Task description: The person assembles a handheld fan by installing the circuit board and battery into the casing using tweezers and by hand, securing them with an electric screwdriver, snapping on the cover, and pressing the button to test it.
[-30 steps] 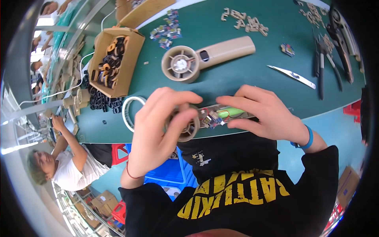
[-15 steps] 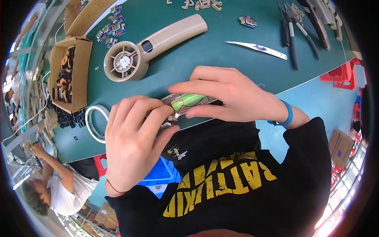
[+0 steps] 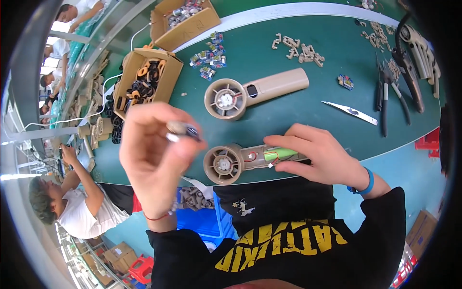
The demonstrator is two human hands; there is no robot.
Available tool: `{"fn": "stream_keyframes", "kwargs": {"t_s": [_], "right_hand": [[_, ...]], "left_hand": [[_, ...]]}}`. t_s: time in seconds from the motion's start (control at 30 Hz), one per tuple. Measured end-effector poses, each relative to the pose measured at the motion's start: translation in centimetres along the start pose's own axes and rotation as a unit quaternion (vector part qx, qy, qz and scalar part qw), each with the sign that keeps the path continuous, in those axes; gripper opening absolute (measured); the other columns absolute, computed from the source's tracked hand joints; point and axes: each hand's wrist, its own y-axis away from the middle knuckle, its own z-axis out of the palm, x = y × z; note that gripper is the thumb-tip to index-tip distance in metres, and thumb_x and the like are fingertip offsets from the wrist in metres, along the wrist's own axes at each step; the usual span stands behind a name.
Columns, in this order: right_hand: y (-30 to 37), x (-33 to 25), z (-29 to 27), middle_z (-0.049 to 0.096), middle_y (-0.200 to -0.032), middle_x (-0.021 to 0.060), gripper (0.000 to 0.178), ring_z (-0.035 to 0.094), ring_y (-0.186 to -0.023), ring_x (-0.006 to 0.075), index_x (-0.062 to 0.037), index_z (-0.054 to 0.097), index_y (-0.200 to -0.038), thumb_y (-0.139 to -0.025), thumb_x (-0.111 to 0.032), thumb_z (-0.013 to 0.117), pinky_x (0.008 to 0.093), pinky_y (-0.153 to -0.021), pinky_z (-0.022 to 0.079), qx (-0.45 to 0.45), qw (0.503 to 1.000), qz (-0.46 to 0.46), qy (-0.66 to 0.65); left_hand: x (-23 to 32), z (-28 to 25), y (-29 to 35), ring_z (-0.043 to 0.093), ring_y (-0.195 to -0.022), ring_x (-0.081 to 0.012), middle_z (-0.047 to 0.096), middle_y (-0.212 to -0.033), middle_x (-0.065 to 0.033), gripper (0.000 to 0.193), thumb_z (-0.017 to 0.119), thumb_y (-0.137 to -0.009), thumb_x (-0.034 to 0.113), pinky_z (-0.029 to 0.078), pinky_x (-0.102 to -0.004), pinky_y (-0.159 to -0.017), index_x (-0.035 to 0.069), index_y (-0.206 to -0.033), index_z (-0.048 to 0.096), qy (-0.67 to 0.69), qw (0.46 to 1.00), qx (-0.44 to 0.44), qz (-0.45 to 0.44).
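Observation:
My left hand (image 3: 156, 151) is raised above the near table edge. Its thumb and fingers pinch a small dark and beige part (image 3: 185, 130) with a white bit on it; its exact kind is unclear. My right hand (image 3: 315, 155) grips the opened handle of a beige handheld fan (image 3: 223, 164) lying at the table's edge. In that handle lies a green battery (image 3: 279, 153) with thin wires and a white connector, partly hidden by my right fingers. Just behind it, a second beige handheld fan (image 3: 276, 88) lies with its handle closed and a dark oval window on it.
Tweezers (image 3: 350, 113), pliers (image 3: 385, 103) and a small circuit board (image 3: 345, 82) lie at right. More boards (image 3: 209, 57) and beige clips (image 3: 308, 53) sit farther back. A cardboard box (image 3: 175, 72) holds black and orange rings. A blue crate (image 3: 195, 219) stands below; a co-worker (image 3: 89, 207) sits at left.
My left hand has lifted off the opened fan with the small part, uncovering the fan's round head. My right hand keeps its hold on the handle. The view has shifted left and farther back.

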Motion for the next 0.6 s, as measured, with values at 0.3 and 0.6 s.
{"fn": "stream_keyframes", "kwargs": {"t_s": [0.3, 0.6], "right_hand": [[-0.6, 0.1, -0.4, 0.060, -0.092, 0.0069, 0.046, 0.062, -0.079, 0.0252, -0.0099, 0.065, -0.126, -0.084, -0.025, 0.078, 0.0355, -0.068, 0.053, -0.003, 1.000, 0.005, 0.016], [-0.9, -0.5, -0.6, 0.061, -0.091, 0.0073, 0.051, 0.062, -0.076, 0.0242, -0.0091, 0.066, -0.126, -0.079, -0.019, 0.083, 0.0340, -0.065, 0.052, -0.020, 1.000, 0.021, 0.007]], "left_hand": [[-1.6, -6.9, -1.8, 0.055, -0.067, -0.0059, 0.056, -0.086, 0.0012, 0.020, 0.054, -0.104, 0.014, 0.044, -0.0213, -0.064, 0.000, -0.115, 0.062, -0.119, 0.982, 0.065, -0.128], [-2.2, -9.2, 3.7, 0.069, -0.094, -0.0185, 0.065, -0.118, -0.0163, 0.037, 0.054, -0.095, -0.005, 0.058, -0.0328, -0.089, -0.008, -0.132, 0.054, 0.067, 0.973, 0.064, -0.213]]}}
